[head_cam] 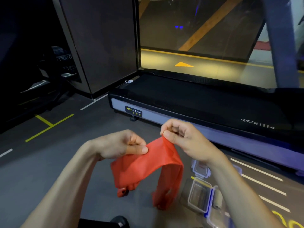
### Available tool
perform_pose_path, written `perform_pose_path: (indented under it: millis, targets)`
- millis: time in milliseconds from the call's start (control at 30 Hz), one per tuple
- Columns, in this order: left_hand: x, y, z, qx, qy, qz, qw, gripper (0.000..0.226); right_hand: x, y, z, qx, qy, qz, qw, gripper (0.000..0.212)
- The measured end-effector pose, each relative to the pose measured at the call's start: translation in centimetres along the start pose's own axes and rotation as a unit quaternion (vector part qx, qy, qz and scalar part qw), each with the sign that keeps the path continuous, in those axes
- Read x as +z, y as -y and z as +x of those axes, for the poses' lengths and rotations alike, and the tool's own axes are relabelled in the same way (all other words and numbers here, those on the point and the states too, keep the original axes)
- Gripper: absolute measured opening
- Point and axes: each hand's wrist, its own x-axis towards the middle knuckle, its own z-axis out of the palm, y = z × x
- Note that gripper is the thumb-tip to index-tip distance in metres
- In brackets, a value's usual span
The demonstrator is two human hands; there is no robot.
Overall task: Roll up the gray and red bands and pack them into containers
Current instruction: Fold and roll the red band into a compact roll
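Note:
Both hands hold a red band [148, 168] up in front of me. My left hand [125, 145] pinches its upper edge between thumb and fingers. My right hand [179, 134] pinches the same edge a little higher and to the right. The band hangs down in two folded ends above the grey floor. On the floor at the lower right stands an open clear container [199, 195] with blue clips. A rolled grey band [218, 199] lies beside it, just right of the container. A clear lid [201, 168] lies behind it, partly hidden by my right wrist.
A black treadmill [197, 102] runs across the floor just beyond my hands. White and yellow lines [49, 125] mark the grey floor. A dark panel [102, 46] stands at the back left. My dark shoe [120, 222] shows at the bottom edge.

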Motion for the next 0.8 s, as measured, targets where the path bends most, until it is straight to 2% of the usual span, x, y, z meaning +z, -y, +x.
perform_pose_path:
  millis: [167,233,333,467,600,667,800]
  targets:
    - [0.2,-0.9,-0.9,0.035,-0.042,-0.005,0.999,0.021,0.4,0.4,0.1,-0.022,-0.048,0.095,0.994,0.005]
    - [0.4,-1.2,-1.1,0.037,-0.06,-0.006,0.997,0.028,0.6,0.7,0.1,-0.023,-0.06,0.118,0.991,0.006]
    - [0.8,-1.6,-1.6,0.04,-0.074,-0.008,0.996,0.04,0.7,0.8,-0.3,-0.023,-0.068,0.133,0.988,0.007]
    - [1.3,-1.8,-2.0,0.054,-0.072,-0.009,0.996,0.035,0.4,1.1,-1.0,-0.014,-0.073,0.133,0.988,0.008]
    - [1.6,-1.3,-2.1,0.068,-0.06,-0.046,0.995,0.036,0.2,0.9,-1.8,-0.004,-0.068,0.118,0.991,0.006]
    - [1.7,-1.2,-2.0,0.083,-0.057,-0.066,0.993,0.029,0.3,0.8,-2.2,0.006,-0.061,0.117,0.991,0.007]
    - [2.7,-1.6,-1.2,0.124,-0.049,-0.189,0.973,0.024,1.3,0.8,-2.4,0.015,-0.045,0.152,0.987,0.007]
